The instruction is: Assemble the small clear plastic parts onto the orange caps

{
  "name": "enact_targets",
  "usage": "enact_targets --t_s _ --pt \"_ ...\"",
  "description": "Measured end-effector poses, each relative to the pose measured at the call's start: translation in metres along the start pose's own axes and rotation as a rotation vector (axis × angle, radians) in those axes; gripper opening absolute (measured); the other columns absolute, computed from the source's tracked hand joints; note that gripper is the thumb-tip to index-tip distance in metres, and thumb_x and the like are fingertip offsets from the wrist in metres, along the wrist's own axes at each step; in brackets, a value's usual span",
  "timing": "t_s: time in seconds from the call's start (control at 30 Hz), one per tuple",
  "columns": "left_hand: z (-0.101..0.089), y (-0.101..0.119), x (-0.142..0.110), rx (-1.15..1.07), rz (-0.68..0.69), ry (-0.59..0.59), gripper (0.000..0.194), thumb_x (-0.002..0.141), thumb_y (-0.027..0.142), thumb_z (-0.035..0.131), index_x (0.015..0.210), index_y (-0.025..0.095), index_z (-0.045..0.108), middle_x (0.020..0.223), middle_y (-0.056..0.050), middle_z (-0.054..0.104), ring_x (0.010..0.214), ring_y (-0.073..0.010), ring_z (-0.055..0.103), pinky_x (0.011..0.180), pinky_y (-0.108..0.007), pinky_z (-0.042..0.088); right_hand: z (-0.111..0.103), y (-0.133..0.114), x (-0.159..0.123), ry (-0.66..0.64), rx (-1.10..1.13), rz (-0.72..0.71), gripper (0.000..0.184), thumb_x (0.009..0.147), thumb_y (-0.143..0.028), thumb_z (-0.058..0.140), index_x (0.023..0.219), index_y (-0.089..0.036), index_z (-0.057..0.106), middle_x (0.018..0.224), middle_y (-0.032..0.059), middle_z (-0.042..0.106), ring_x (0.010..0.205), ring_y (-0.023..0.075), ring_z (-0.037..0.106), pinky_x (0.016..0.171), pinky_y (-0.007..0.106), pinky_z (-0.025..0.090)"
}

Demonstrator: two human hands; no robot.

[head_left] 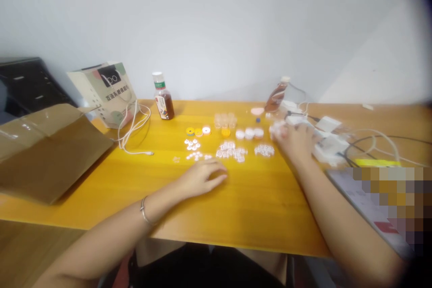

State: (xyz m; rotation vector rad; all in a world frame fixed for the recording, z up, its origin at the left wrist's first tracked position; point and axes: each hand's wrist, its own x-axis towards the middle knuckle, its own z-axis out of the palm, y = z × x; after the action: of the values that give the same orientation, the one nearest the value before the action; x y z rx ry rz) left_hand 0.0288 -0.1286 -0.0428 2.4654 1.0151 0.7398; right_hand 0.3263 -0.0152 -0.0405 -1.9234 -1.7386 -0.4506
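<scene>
My left hand (204,179) rests low over the table, fingers curved and thumb apart, with nothing seen in it. Just beyond it lie small white pieces (194,156) in little groups. My right hand (299,141) reaches to the right, blurred, its fingers closed around a pale, whitish thing (278,129) whose kind I cannot make out. Between the hands are a pile of white ring-like pieces (229,150) and another heap of small white pieces (264,150). Behind these stand white round spools or lids (249,133), yellow spools (190,132) and small clear containers (225,120).
A sauce-coloured bottle (164,101) and a tilted drink bottle (277,95) stand at the back. On the left are a brown paper bag (50,153), a printed bag (108,94) and a white cable (130,132). White adapters (329,146) and a tablet-like device (364,207) lie right.
</scene>
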Motion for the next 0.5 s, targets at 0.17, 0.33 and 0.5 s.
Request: enact_targets --t_s 0.17,0.33,0.5 --pt "0.001 -0.001 -0.002 0.001 0.018 -0.163 0.020 0.087 0.029 0.045 0.087 0.017 0.061 0.085 -0.005 0.061 0.078 -0.0136 0.056 0.073 -0.027 0.045 -0.017 -0.026 -0.012 -0.061 0.346 -0.165 0.026 0.081 -0.037 0.046 0.078 -0.014 0.059 0.073 0.0092 0.057 0.070 0.0193 0.049 0.063 0.031 0.034" --pt "-0.002 -0.006 -0.005 -0.032 -0.042 -0.231 0.014 0.083 0.029 0.049 0.082 0.017 0.056 0.072 -0.001 0.057 0.061 -0.0096 0.049 0.057 -0.022 0.040 -0.032 -0.065 -0.051 -0.567 0.630 -0.366 0.037 0.082 -0.043 0.043 0.055 -0.017 0.046 0.050 -0.0023 0.041 0.049 0.0099 0.037 0.047 0.023 0.027" --pt "-0.008 -0.007 -0.005 -0.096 -0.032 -0.292 0.012 0.082 0.026 0.049 0.083 0.017 0.057 0.073 0.000 0.057 0.060 -0.0085 0.049 0.056 -0.020 0.040 -0.035 -0.088 -0.074 -0.897 0.738 -0.539 0.037 0.081 -0.043 0.045 0.055 -0.017 0.045 0.051 -0.0036 0.041 0.049 0.0086 0.035 0.047 0.022 0.026"
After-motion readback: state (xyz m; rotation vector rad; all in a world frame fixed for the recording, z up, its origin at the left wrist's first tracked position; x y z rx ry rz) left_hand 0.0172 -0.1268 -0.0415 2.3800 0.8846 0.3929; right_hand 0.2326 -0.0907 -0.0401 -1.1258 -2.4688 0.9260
